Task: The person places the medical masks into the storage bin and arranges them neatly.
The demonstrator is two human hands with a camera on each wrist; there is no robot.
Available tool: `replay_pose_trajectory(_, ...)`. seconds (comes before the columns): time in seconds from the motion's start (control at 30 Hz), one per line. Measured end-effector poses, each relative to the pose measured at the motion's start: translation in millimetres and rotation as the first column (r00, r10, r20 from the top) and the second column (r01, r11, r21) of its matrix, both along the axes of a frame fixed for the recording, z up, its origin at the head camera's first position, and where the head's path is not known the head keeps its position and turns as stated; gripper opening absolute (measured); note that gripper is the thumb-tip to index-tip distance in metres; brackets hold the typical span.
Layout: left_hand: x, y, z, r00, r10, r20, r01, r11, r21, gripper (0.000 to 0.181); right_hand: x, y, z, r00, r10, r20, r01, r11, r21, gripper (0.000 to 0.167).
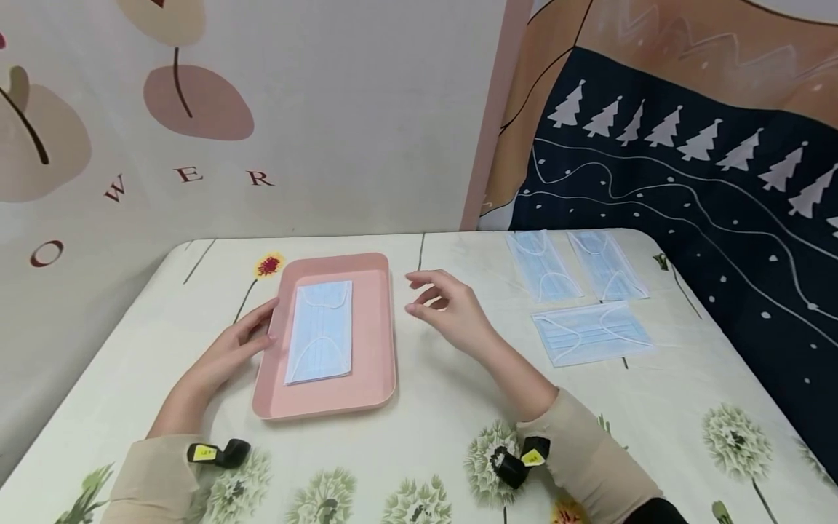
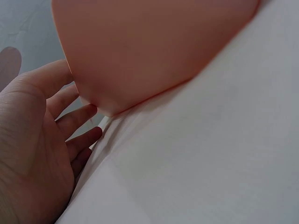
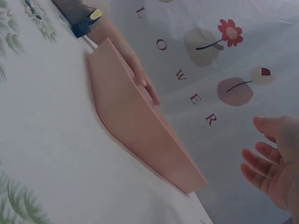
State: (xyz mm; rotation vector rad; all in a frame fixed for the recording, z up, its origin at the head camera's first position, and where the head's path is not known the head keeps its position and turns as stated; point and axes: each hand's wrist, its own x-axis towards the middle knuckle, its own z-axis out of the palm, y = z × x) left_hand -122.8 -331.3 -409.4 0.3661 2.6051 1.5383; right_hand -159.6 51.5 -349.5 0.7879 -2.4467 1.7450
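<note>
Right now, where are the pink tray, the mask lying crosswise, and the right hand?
Pink tray (image 1: 371,335): head view, bare floor at right.
Crosswise mask (image 1: 592,335): head view, middle of its blue face.
Right hand (image 1: 456,307): head view, back of the hand.

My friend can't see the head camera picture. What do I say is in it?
A person's left hand touches a pink tray holding at least one blue face mask, while the empty right hand hovers beside it. Three more masks lie farther right on the flowery tablecloth.
</note>
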Motion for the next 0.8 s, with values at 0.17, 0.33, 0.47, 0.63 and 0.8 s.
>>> replay_pose_trajectory(0.17,-0.7,-0.1,-1.0,1.000,0.002,0.004,-0.002,1.000,0.004,0.066,-9.0,26.6,2.1,0.999,-0.048,-0.003,0.048,0.999,0.000,0.042)
replay_pose_trajectory(0.33,-1.5,-0.4,-0.7,1.000,0.008,0.016,-0.008,1.000,0.001,0.067,-17.4,52.3,3.1,0.994,-0.105,0.000,0.105,0.994,0.033,0.041)
replay_pose_trajectory(0.47,-1.8,-0.3,-0.4,1.000,0.009,0.018,-0.009,1.000,0.001,0.067,-25.0,71.5,1.4,0.987,-0.158,0.007,0.157,0.985,0.070,0.040)
replay_pose_trajectory(0.63,-1.6,-0.4,-0.1,0.999,0.020,0.030,-0.020,1.000,-0.012,0.067,-35.6,92.8,1.5,0.978,-0.207,0.006,0.205,0.974,0.099,0.040)
replay_pose_trajectory(0.8,-1.5,-0.4,-0.2,0.999,0.012,0.036,-0.012,1.000,-0.006,0.067,-46.2,112.9,3.1,0.972,-0.235,0.004,0.232,0.964,0.126,0.040)
